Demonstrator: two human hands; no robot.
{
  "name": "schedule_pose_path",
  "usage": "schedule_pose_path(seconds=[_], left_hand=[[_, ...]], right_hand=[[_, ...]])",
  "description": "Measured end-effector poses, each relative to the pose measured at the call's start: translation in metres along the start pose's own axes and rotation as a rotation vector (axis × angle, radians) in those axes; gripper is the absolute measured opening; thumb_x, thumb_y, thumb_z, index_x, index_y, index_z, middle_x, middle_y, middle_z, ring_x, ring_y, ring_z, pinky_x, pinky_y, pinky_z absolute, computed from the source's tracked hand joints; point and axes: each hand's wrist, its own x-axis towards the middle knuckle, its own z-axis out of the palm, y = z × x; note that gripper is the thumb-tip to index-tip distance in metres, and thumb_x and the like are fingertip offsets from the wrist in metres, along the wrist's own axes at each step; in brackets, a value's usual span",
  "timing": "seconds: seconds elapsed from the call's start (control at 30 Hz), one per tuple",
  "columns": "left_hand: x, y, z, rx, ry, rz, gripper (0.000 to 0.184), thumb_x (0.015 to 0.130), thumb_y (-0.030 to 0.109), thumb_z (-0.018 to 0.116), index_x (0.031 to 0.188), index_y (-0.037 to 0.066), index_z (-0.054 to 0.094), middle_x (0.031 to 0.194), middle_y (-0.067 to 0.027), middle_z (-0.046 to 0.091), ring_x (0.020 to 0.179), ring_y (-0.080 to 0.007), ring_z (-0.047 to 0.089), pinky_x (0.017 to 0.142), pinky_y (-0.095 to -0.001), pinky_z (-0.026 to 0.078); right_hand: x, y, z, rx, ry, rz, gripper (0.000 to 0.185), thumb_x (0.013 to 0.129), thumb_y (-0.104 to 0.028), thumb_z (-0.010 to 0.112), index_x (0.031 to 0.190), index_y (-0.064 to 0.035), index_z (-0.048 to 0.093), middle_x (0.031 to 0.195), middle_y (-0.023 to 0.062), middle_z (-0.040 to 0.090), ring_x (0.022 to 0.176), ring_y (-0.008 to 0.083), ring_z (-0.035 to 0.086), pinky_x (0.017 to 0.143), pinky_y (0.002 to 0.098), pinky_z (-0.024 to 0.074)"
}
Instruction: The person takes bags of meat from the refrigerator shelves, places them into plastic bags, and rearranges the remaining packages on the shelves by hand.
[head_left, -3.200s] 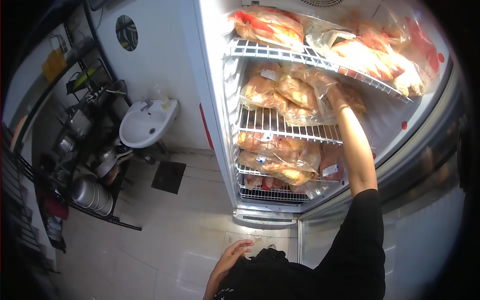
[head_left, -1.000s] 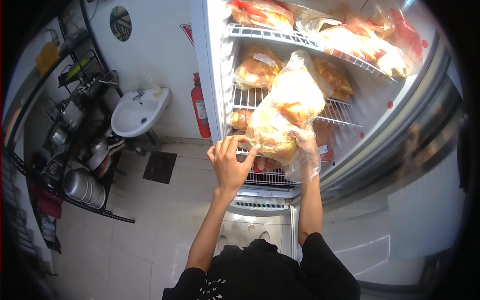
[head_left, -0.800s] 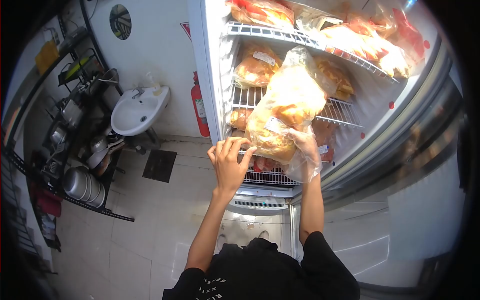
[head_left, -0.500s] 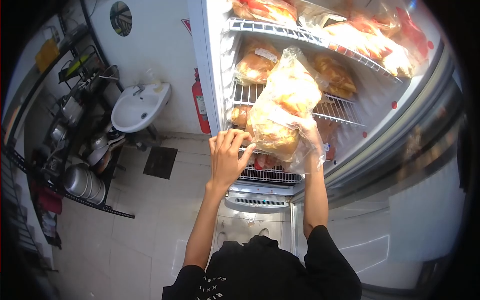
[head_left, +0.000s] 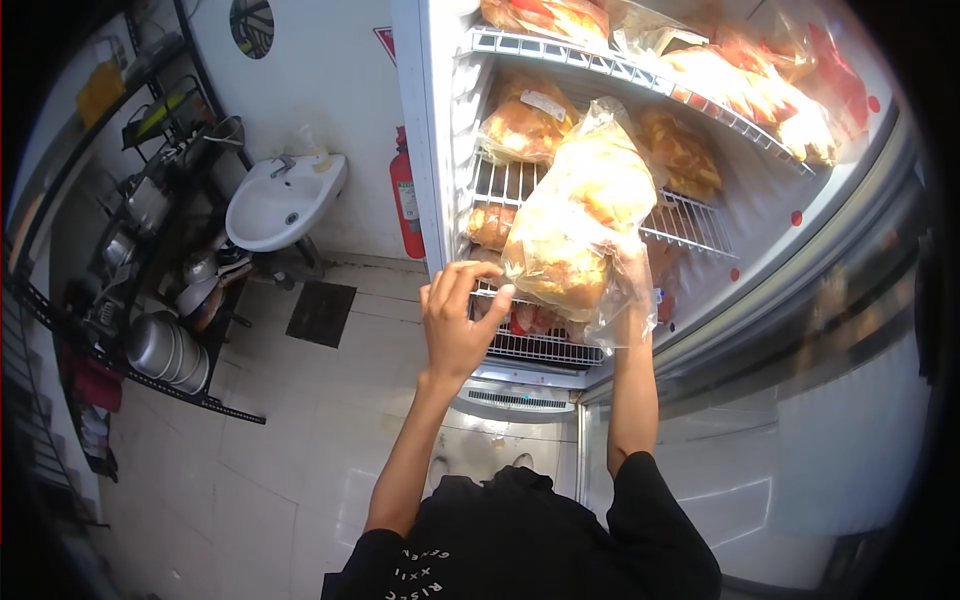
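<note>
A clear plastic bag of pale yellow-orange food [head_left: 580,205], perhaps marinated meat, is held up in front of the open fridge's shelves. My right hand [head_left: 630,270] grips its lower right side, partly hidden behind loose, glossy plastic. Close to the bag's lower left corner is my left hand [head_left: 460,310], its fingers bent and its thumb apart from them. Whether those fingertips touch the plastic I cannot tell. Behind the held bag, another bagged portion with a white label [head_left: 530,120] rests on the middle wire shelf, and a further bag [head_left: 680,155] lies to its right.
The upper wire shelf [head_left: 600,65] carries more bags. A glass door [head_left: 720,400] stands open on the right. Leftward are a fire extinguisher [head_left: 405,195], a white sink [head_left: 285,205] and a black rack [head_left: 130,385] with metal pots [head_left: 165,345].
The view has shifted slightly. My right hand still holds the bag at nearly the same place, and my left hand stays beside its corner with its thumb a little more apart.
</note>
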Motion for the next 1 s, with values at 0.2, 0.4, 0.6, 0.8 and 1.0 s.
schedule_pose_path(seconds=[0.2,0.4,0.6,0.8,1.0], left_hand=[[0.007,-0.002,0.003,0.045,-0.064,0.131,0.012,0.078,0.018,0.065,0.085,0.009,0.062,0.084,-0.0003,0.059,0.077,-0.0164,0.053,0.072,-0.0294,0.035],[-0.002,-0.002,0.001,-0.109,-0.071,0.01,0.009,0.084,0.013,0.058,0.08,0.005,0.057,0.081,-0.0036,0.055,0.075,-0.0148,0.05,0.07,-0.025,0.036],[-0.041,-0.019,-0.001,-0.714,-0.064,-0.423,0.015,0.093,0.019,0.047,0.088,0.005,0.051,0.079,0.0025,0.047,0.074,-0.0056,0.04,0.071,-0.0186,0.033],[0.011,-0.011,-0.036,-0.544,-0.21,-0.377,0.026,0.093,0.027,0.043,0.101,0.005,0.054,0.097,0.0006,0.057,0.085,-0.0062,0.048,0.072,-0.023,0.035],[0.094,0.016,-0.011,-0.375,-0.505,-0.314,0.035,0.083,0.032,0.059,0.094,-0.001,0.061,0.086,-0.0082,0.064,0.078,-0.013,0.058,0.071,-0.0281,0.046]], right_hand=[[0.013,0.013,-0.04,-0.147,-0.098,-0.001,0.047,0.078,-0.002,0.059,0.121,0.0058,0.043,0.112,0.0139,0.056,0.097,0.0189,0.058,0.083,0.029,0.0482],[0.002,0.005,-0.032,-0.201,-0.09,0.008,0.048,0.077,-0.001,0.06,0.121,0.0062,0.042,0.112,0.0125,0.056,0.096,0.0176,0.057,0.083,0.0275,0.047],[-0.006,0.008,-0.036,-0.261,-0.113,-0.018,0.048,0.076,0.0,0.059,0.121,0.0051,0.043,0.11,0.0102,0.056,0.094,0.016,0.056,0.082,0.0271,0.0465],[-0.042,0.022,-0.056,-0.238,-0.082,0.132,0.059,0.073,0.007,0.056,0.127,0.0028,0.032,0.114,0.0146,0.051,0.098,0.023,0.058,0.08,0.0329,0.0523],[-0.1,0.041,-0.031,-0.229,-0.248,0.255,0.073,0.075,0.001,0.066,0.135,-0.0027,0.025,0.127,0.0096,0.044,0.115,0.0185,0.045,0.092,0.032,0.0436]])
